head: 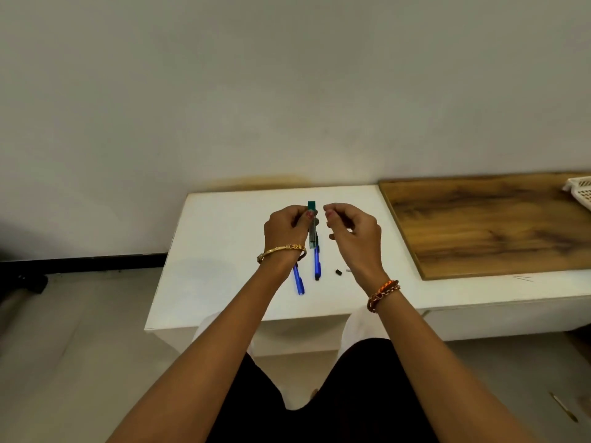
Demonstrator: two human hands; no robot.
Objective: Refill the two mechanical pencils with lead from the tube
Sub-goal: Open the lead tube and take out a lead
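Note:
My left hand (286, 228) grips a clear lead tube (312, 235) upright by its upper part, green cap on top, above the white table (224, 251). A blue mechanical pencil (298, 280) shows below my left wrist; whether the hand holds it I cannot tell. A second blue pencil (317, 265) with a black tip lies just under the tube. My right hand (353, 233) hovers just right of the tube, fingers curled and thumb and forefinger tips close together; nothing shows between them. A small black cap (338, 272) and a tiny grey piece (348, 270) lie on the table under the right hand.
A wooden board (486, 225) covers the table's right part, with a white basket (580, 190) at its far right corner. A few thin sticks (523, 278) lie near the board's front edge. The wall stands close behind the table. My knees are under its front edge.

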